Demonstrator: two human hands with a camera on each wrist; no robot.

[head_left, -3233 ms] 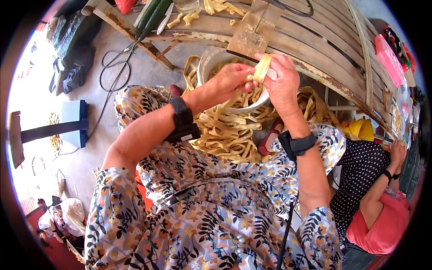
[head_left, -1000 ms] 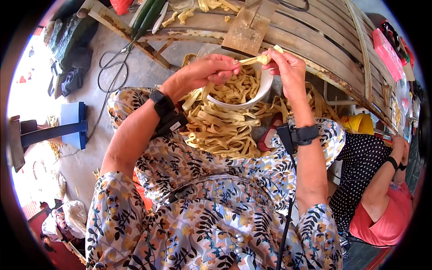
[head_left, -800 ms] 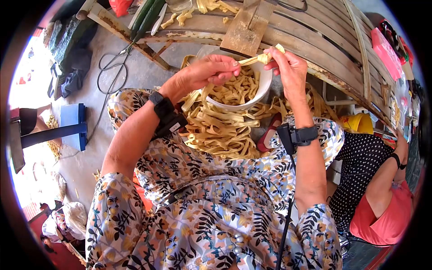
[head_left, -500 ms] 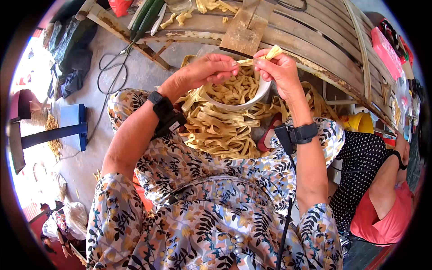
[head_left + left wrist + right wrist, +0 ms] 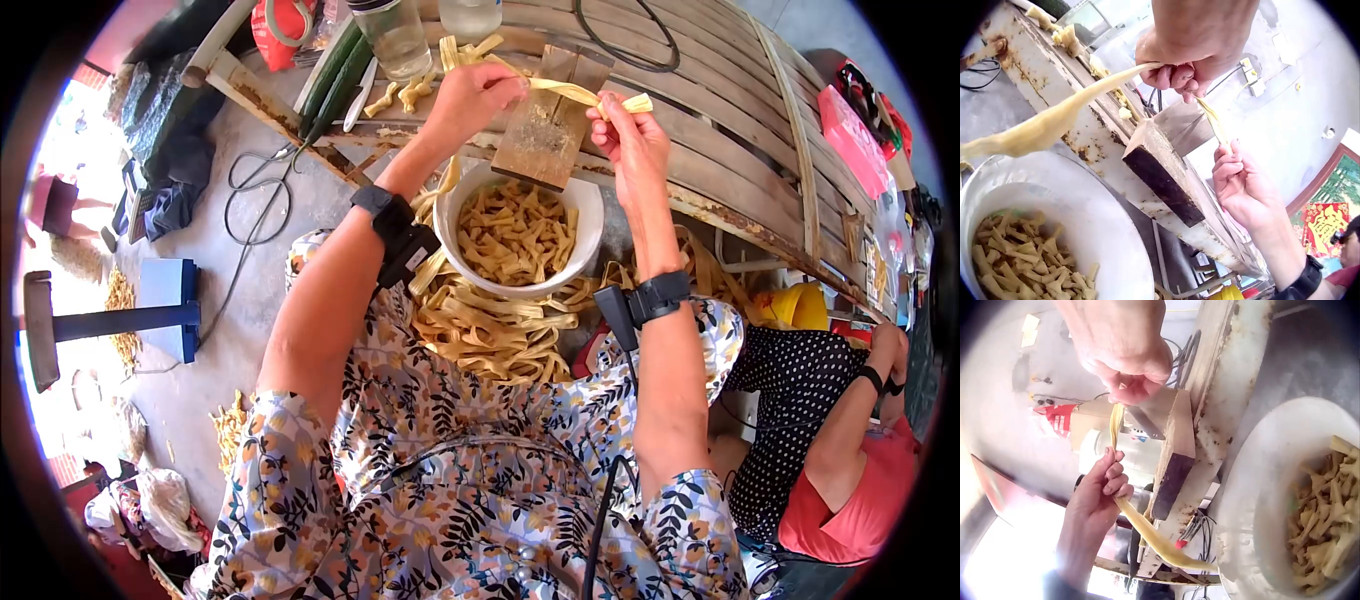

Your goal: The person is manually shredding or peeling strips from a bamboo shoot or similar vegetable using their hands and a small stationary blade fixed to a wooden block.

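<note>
A long, flat yellow strip [image 5: 562, 91], which looks like tofu skin, stretches between both hands above the wooden block [image 5: 545, 142] on the bench. My left hand [image 5: 474, 108] pinches it, and its long tail [image 5: 1054, 120] hangs down toward the white bucket [image 5: 588, 232]. Finger and thumb of my right hand [image 5: 634, 148] pinch the other end; a short bunched tip pokes out beyond them. In the right wrist view a metal blade [image 5: 1145, 422] stands at the block. Several knotted yellow pieces [image 5: 515, 232] lie in the bucket.
Loose yellow strips [image 5: 495, 335] are heaped below the bucket. The slatted bench [image 5: 700, 110] holds cucumbers [image 5: 335, 80], a white-handled knife [image 5: 361, 96] and a glass jar [image 5: 393, 42]. A yellow pail [image 5: 797, 306] and a seated person [image 5: 850, 480] are at the right.
Both hands have moved forward from over the bucket to above the wooden block, still holding the strip. The bucket with its knotted pieces now shows more fully.
</note>
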